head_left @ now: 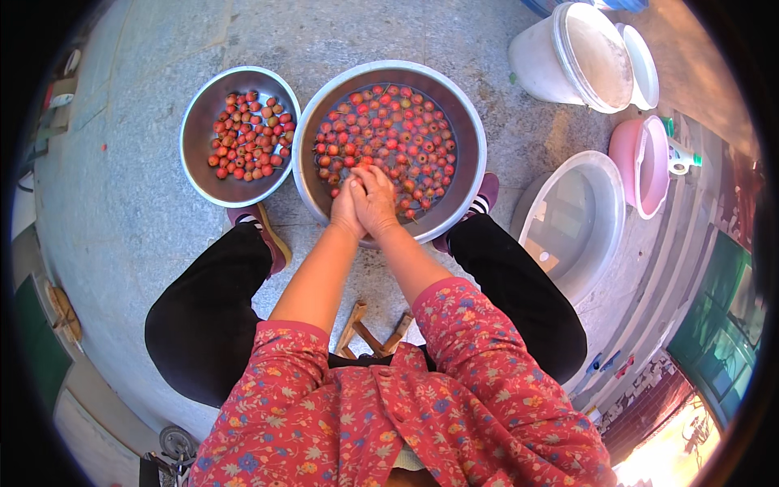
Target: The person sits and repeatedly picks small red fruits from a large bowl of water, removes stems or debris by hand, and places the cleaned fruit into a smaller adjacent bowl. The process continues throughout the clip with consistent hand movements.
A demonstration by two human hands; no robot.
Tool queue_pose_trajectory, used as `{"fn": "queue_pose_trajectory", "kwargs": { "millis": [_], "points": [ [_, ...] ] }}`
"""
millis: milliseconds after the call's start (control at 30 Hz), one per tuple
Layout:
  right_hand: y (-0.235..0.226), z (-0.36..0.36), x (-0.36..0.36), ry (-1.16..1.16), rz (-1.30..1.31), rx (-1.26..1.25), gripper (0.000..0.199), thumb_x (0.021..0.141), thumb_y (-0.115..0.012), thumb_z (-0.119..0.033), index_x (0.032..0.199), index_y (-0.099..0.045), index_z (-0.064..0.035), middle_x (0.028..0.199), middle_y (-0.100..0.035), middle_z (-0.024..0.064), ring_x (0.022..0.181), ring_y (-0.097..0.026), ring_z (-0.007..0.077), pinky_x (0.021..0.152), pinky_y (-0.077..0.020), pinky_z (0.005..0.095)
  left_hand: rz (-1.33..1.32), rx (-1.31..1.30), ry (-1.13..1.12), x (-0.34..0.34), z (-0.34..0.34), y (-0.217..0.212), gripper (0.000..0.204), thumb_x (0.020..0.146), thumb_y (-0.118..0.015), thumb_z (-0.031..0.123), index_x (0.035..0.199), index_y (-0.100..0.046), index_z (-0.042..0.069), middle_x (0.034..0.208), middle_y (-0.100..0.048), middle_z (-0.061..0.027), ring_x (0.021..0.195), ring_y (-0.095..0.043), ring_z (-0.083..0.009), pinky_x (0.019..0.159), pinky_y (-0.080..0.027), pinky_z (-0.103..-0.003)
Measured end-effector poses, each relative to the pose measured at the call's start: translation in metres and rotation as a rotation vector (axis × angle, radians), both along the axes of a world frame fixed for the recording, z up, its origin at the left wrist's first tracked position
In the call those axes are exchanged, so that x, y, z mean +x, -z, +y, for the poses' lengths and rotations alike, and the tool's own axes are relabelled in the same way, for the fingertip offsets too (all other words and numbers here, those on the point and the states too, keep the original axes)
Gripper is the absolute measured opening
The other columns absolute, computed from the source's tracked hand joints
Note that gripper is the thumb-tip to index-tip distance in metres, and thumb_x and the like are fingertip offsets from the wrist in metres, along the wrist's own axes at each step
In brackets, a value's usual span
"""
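Over the near side of a large metal basin (473, 122), my left hand (347, 209) and my right hand (375, 201) are pressed together, palms facing, with fingers closed. Whatever lies between the palms is hidden; a red fruit shows right at the fingertips. The basin holds water with many small round red fruits (389, 130), which look like hawthorns, some with stems. Touching it on the left is a smaller metal bowl (195, 154) with more of these red fruits (251, 138) heaped in it, and no water that I can make out.
A wide grey basin (613, 219) with water stands at the right. Behind it are a pink basin (633, 166), a white bottle with a green cap (680, 158) and white buckets (535, 61). A wooden stool (365, 333) is beneath me. My shoes (276, 243) flank the large basin.
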State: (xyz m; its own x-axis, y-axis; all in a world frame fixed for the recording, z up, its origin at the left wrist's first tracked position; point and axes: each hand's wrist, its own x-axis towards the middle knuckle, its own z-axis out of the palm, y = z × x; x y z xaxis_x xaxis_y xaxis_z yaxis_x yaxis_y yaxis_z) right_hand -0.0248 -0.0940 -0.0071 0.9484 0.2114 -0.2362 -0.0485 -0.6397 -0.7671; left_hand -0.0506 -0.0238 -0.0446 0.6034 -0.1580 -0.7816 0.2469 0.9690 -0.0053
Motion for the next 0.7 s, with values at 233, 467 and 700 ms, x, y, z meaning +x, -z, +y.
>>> {"fn": "queue_pose_trajectory", "kwargs": {
  "millis": [233,467,700],
  "points": [
    [-0.002,-0.023,0.030,-0.004,0.014,0.169,0.025,0.089,-0.058,-0.019,0.108,-0.066,-0.0057,0.116,-0.064,0.0155,0.112,-0.056,0.0343,0.100,-0.0425,0.0417,-0.002,0.070,-0.045,0.025,-0.020,-0.030,0.039,0.101,-0.049,0.042,0.124,-0.058,0.011,0.121,-0.061,-0.0067,0.109,-0.059,-0.0207,0.097,-0.049,-0.035],
    [-0.013,0.000,0.017,-0.209,-0.182,0.138,0.026,0.089,-0.058,-0.019,0.112,-0.065,-0.0080,0.124,-0.058,0.0155,0.118,-0.051,0.0359,0.104,-0.0374,0.0437,-0.014,0.190,-0.105,0.025,0.017,-0.011,0.039,0.105,-0.037,0.038,0.126,-0.057,0.012,0.126,-0.059,-0.0074,0.120,-0.053,-0.0256,0.103,-0.045,-0.043],
    [0.010,-0.033,0.080,-0.010,-0.198,-0.134,0.035,0.091,-0.062,-0.028,0.119,-0.064,-0.0070,0.129,-0.054,0.0213,0.120,-0.048,0.0403,0.106,-0.0374,0.0455,0.020,0.911,0.167,0.048,0.016,-0.051,0.040,0.100,-0.049,0.034,0.133,-0.059,0.013,0.133,-0.057,-0.0073,0.120,-0.050,-0.0196,0.101,-0.039,-0.036]
  ]
}}
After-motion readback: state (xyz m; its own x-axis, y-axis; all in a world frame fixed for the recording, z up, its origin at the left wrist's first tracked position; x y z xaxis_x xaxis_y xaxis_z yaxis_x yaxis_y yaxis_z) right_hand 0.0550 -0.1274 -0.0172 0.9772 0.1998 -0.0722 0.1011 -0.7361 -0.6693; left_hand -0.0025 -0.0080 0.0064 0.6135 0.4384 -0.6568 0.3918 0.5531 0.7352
